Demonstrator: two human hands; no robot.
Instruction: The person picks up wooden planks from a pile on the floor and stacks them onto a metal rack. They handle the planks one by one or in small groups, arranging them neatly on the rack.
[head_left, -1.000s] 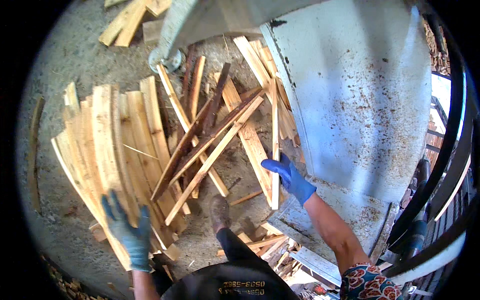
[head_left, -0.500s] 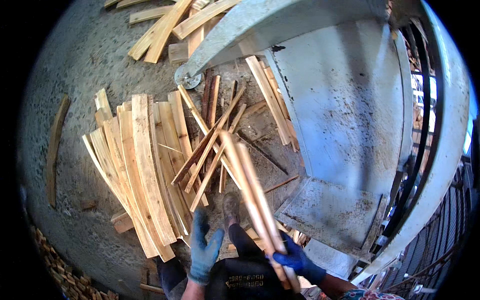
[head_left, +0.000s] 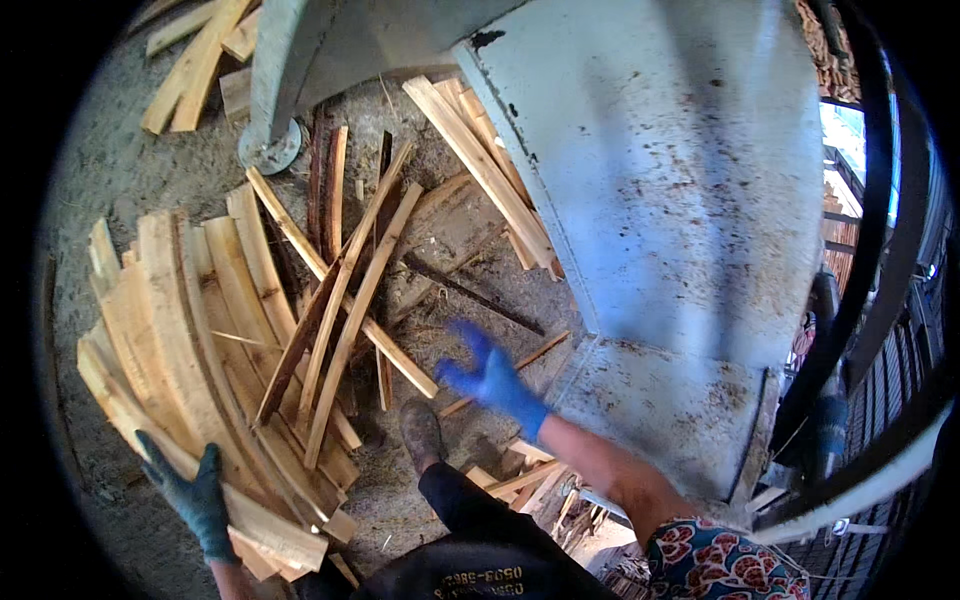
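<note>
My left hand (head_left: pixel 188 492), in a grey-blue work glove, lies against the outermost board (head_left: pixel 262 530) of a fanned stack of wooden boards (head_left: pixel 165 300), thumb and fingers apart. Whether it presses on that board or only touches it, I cannot tell. My right hand (head_left: pixel 492 378) wears a bright blue glove and reaches forward over the ground, empty, with its fingers spread. Just ahead of it lie narrow wood strips (head_left: pixel 355 320), crossed over one another against the stack's right side. A thin dark strip (head_left: pixel 475 293) rests on the ground beyond the right hand.
A large grey metal machine panel (head_left: pixel 660 220) fills the right side, with a curved leg on a round foot (head_left: pixel 270 150). Pale boards (head_left: pixel 485 170) lean along its edge. More planks (head_left: pixel 205 65) lie at the far left. My boot (head_left: pixel 421 435) stands among scraps (head_left: pixel 520 475).
The two strips in my right hand are gone from it, and that hand has moved forward and opened. My left hand has moved left onto the board stack. The view has shifted right.
</note>
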